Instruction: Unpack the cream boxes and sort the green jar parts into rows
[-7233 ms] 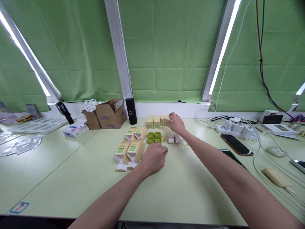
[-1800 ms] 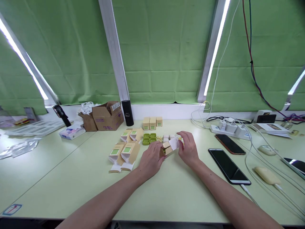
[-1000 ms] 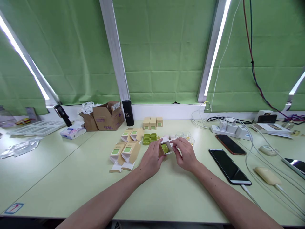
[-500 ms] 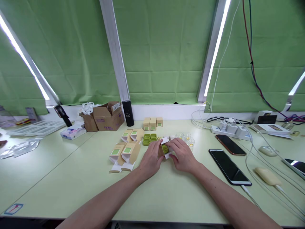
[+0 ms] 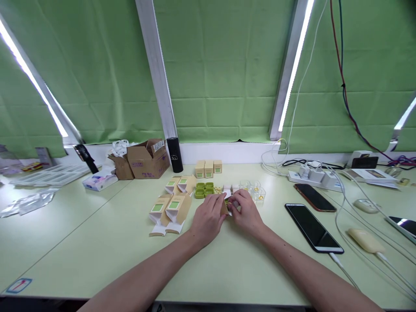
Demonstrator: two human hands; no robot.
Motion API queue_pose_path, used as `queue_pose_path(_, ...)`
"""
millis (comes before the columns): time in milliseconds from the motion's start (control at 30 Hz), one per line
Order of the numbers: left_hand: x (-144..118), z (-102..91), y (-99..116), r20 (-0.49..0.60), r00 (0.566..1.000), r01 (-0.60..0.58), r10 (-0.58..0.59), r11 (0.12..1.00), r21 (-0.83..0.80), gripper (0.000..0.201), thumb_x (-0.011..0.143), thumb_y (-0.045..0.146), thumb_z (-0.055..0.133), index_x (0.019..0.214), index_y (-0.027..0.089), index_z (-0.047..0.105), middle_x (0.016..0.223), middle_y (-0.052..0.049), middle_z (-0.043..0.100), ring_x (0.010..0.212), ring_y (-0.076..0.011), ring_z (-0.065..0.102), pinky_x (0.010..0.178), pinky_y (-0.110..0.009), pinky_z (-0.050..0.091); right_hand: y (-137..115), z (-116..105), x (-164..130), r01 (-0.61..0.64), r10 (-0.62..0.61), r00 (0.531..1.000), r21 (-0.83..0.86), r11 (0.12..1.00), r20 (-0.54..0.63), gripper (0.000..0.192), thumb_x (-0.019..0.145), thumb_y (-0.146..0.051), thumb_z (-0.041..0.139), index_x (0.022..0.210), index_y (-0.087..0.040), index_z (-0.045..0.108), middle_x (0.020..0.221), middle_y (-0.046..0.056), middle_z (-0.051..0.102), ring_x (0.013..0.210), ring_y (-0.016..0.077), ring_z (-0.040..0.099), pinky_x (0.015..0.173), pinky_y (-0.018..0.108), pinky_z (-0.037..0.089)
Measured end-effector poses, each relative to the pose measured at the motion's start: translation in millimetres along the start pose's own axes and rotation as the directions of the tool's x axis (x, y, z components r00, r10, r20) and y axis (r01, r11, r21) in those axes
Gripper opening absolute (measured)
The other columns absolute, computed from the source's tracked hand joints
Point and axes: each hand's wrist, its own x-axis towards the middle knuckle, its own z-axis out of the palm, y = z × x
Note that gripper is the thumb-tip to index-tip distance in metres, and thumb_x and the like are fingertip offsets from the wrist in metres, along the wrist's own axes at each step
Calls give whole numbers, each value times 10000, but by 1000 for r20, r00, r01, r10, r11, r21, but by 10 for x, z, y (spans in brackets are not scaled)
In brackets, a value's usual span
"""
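Between my hands is a small tan cardboard box [image 5: 224, 209] with white inner flaps; some green shows at its opening. My left hand [image 5: 208, 218] is closed around the box's left side. My right hand [image 5: 246, 213] has its fingers bent in at the right side, pinching at a flap or the edge of the opening; the fingertips are partly hidden. Just beyond my hands lie green square trays [image 5: 204, 189], small yellowish pieces [image 5: 217, 190], white pieces [image 5: 226, 188] and clear cups [image 5: 255, 188]. Several open tan boxes [image 5: 178, 207] with green labels lie to the left.
Closed small boxes [image 5: 208, 168] stand at the back, near a black cylinder [image 5: 174, 154] and a brown carton [image 5: 148, 159]. A tissue pack [image 5: 100, 180] lies left. Phones [image 5: 312, 227], a power strip [image 5: 314, 179], a mouse [image 5: 366, 206] and white cables occupy the right.
The box has turned, so its green inside shows less. My right hand has drawn its fingers in at the opening, and my left hand has shifted slightly around the box.
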Motion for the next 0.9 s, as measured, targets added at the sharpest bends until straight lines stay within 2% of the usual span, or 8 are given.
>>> queue_pose_path(133,4,-16,-26,-16,1000,11,-11,1000,9,706,917,191,645,1551,240,341,1326,-141,610,1218,-329,577,1004,-499,538,10,-35,30,-107,110,994,147,983,-14,95,861,-167,602,797,-225,564,907,60,633,798,216,607,708,375,551)
queue_pose_path(300,9,-41,-61,-33,999,24,-24,1000,14,725,906,173,653,1557,241,341,1334,-144,603,1249,-339,558,1011,-502,530,-14,-90,40,-233,254,967,356,905,-13,143,906,-323,616,806,-227,580,1011,78,707,907,226,669,776,376,596)
queue_pose_path(400,11,-45,-74,-32,999,32,-31,999,25,739,900,170,654,1563,233,332,1334,-148,603,1246,-344,557,1007,-508,532,7,-89,35,-290,320,948,436,852,6,217,922,-423,613,830,-230,578,984,77,720,869,225,679,739,367,598)
queue_pose_path(567,25,-66,-106,-72,995,71,-70,997,9,721,914,185,631,1567,239,331,1331,-149,601,1251,-342,554,1015,-514,529,145,-59,39,-318,382,924,494,809,-31,304,917,-537,619,866,-243,560,853,53,703,749,215,648,654,342,549)
queue_pose_path(900,75,-170,-201,-234,945,216,-228,973,-74,688,929,242,642,1557,273,363,1336,-130,603,1253,-325,562,1049,-517,505,293,-97,56,-356,428,903,485,799,-41,319,890,-553,646,852,-245,575,844,48,705,747,221,640,654,342,517)
